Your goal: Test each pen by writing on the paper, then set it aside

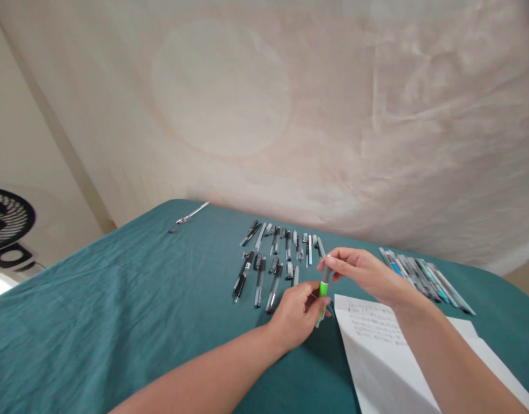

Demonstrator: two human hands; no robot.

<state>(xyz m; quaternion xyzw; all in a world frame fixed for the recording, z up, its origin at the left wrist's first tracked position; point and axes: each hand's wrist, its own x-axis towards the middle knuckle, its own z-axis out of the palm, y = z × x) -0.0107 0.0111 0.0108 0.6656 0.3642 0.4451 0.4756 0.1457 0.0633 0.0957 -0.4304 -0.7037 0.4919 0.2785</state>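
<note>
Smooth plastic pen (324,288), matt tablecloth (169,293)

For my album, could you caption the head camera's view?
Both hands hold a green-banded pen over a teal cloth, beside handwritten paper and rows of pens.

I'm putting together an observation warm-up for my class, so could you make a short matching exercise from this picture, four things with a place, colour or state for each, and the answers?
Column one
1. Green-banded pen
2. Sheet with writing
3. Fan
4. Tablecloth

Column two
A. Cut off by the picture's left edge
B. Blue-green, spread beneath the pens
C. Held by the left hand and right hand
D. Partly hidden by the right forearm

Right pairs
1-C, 2-D, 3-A, 4-B
</note>
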